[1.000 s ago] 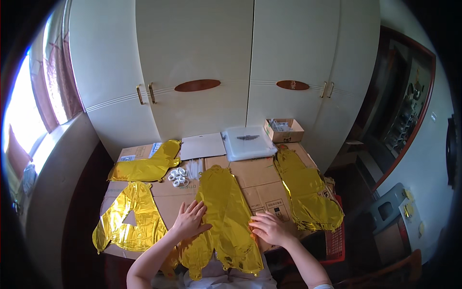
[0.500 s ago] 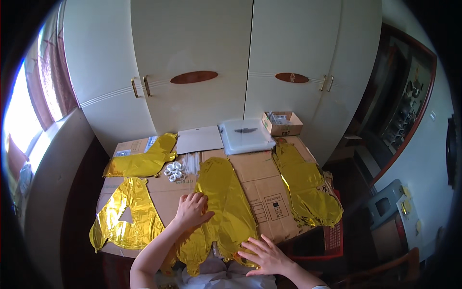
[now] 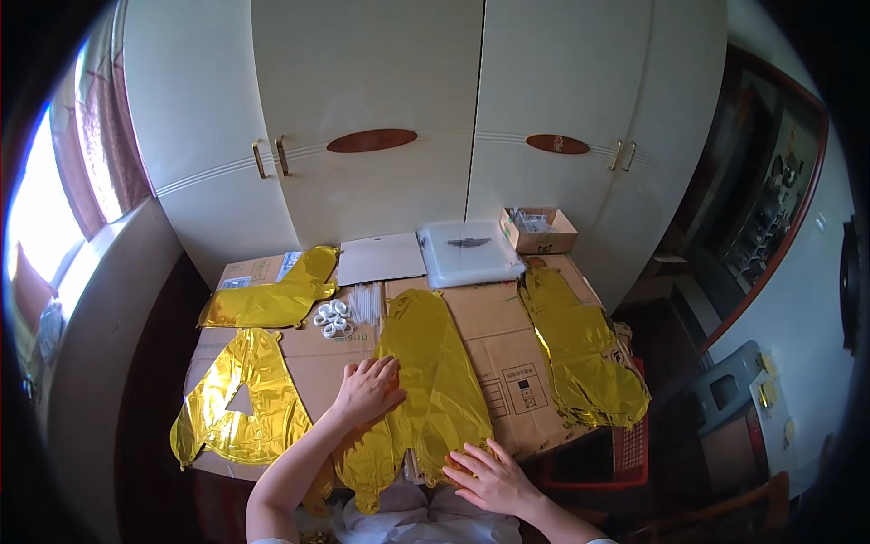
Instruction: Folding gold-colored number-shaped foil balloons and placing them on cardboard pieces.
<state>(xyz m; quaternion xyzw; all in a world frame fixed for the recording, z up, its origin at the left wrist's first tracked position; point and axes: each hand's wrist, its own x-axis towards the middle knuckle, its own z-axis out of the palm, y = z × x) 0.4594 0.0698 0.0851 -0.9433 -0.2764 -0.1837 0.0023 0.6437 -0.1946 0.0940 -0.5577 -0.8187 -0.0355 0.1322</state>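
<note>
A flat gold foil balloon [image 3: 426,363] lies in front of me, its lower end at the near edge of the cardboard-covered table. My left hand [image 3: 370,390] rests on its left side, fingers slightly bent and lying on the foil. At its lower right corner, my right hand [image 3: 492,478] touches the foil with fingers spread. Left of it lies an A-shaped gold foil balloon [image 3: 267,412] with a triangular hole. Another flat gold balloon [image 3: 267,304] is at the far left, and a further one [image 3: 580,354] lies along the right side.
Several white ribbon rolls [image 3: 333,319] sit beside a bundle of thin white straws [image 3: 366,304]. Farther back are a grey card [image 3: 381,258], a stack of clear plastic bags [image 3: 467,256] and a small cardboard box [image 3: 539,234]. A red crate [image 3: 634,467] stands at the right, below the table.
My right hand has shifted slightly left and up along the balloon's lower corner, its fingers closer together. My left hand stays on the foil. The whole view has shifted a little.
</note>
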